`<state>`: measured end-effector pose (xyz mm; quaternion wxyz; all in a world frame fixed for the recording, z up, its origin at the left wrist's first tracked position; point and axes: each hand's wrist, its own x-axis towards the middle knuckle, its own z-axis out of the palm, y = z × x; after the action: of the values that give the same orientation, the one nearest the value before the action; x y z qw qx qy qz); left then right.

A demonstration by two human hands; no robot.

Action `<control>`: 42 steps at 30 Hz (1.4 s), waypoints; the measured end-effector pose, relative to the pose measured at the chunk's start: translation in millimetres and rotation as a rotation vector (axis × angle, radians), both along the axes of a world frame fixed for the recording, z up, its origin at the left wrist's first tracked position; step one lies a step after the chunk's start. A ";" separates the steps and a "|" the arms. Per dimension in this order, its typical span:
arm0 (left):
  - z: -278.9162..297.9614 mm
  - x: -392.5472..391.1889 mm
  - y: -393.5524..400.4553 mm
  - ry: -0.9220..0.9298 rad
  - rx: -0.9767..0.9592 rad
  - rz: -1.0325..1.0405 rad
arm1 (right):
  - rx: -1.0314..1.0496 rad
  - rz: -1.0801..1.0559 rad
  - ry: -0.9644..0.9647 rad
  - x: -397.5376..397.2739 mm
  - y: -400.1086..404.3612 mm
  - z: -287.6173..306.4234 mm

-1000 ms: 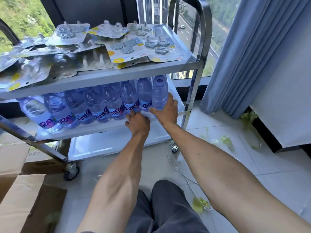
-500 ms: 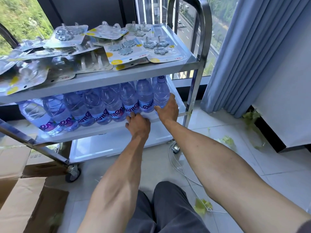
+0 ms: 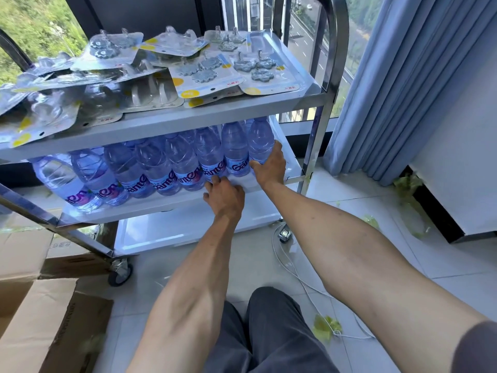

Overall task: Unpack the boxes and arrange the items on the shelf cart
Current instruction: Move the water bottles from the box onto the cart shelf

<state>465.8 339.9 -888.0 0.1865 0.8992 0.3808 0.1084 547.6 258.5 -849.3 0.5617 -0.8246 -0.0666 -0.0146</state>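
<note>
right hand [image 3: 269,168] fingers clamp end bottle [image 3: 260,142] | left hand [image 3: 224,196] fingers curled, state unclear | top shelf [image 3: 188,119] overhangs

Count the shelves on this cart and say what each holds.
3. The top shelf holds packs of hooks; the middle shelf holds water bottles; the bottom shelf shows nothing on its visible part.
</note>
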 end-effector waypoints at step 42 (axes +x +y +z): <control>5.5 -162.7 65.7 -0.142 -0.098 0.262 | -0.326 0.341 0.010 -143.4 46.1 -49.0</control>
<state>303.1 405.6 -882.5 0.2411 0.8216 0.4856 0.1764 404.2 304.7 -898.4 0.4159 -0.8811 -0.2038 0.0955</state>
